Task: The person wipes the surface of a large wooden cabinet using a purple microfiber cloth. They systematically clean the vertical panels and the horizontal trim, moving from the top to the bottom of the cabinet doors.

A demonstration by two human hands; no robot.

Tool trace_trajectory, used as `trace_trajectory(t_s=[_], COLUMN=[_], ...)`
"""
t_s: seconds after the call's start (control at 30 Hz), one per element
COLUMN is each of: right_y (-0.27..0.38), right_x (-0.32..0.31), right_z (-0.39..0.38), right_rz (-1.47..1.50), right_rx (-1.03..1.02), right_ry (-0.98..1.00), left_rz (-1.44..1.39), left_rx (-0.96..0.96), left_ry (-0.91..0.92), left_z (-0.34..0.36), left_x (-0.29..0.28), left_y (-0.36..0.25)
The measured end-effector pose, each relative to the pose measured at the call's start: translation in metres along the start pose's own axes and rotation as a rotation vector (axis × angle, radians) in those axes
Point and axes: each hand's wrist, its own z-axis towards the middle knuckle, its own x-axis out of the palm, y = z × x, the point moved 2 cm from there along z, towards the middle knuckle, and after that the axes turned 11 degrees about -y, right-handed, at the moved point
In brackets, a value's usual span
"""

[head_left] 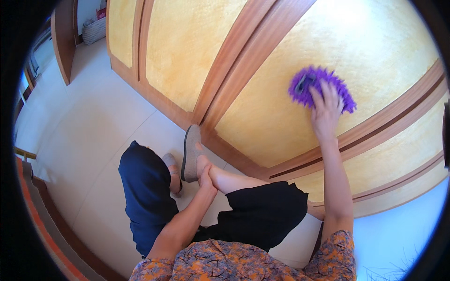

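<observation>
Over on the right, my right hand point(326, 110) is spread across the back of a fluffy purple chenille duster head point(347, 96). A small dark plastic fitting point(306, 82) shows near its upper left end. The duster lies against the pale yellow panel point(262, 107) of a wood-framed wardrobe front. Low in the middle, my left hand point(206, 179) is wrapped round the ankle of my bent right leg point(239, 177). Its fingertips are partly hidden behind the leg.
Brown wooden strips point(233, 68) divide the yellow panels. My grey slipper point(191, 150) is close to the wooden base. Pale floor tiles point(93, 122) stretch to the left. A woven basket point(94, 31) stands at the far left, near an upright wooden board point(63, 40).
</observation>
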Motion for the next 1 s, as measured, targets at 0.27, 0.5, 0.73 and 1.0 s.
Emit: trace_trajectory(t_s=[0.27,0.5,0.73,1.0], right_y=[0.082,0.053,-0.002,0.099], right_x=[0.06,0.038,-0.003,0.067], right_z=[0.046,-0.1,0.032,-0.006], right_rz=[-0.018,0.157,-0.049,0.216], right_rx=[-0.045,-0.218,0.157,-0.208], right_ry=[0.001,0.449,-0.258,0.072], left_rz=[0.215,0.286,0.411,0.773], left_rx=[-0.027,-0.044,-0.03,0.069], left_ry=[0.019,0.016,0.184,0.397], left_z=[-0.017,-0.041,-0.042,-0.137], left_x=[-0.029,-0.028,-0.038,-0.037], left_y=[0.015,0.02,0.025,0.02])
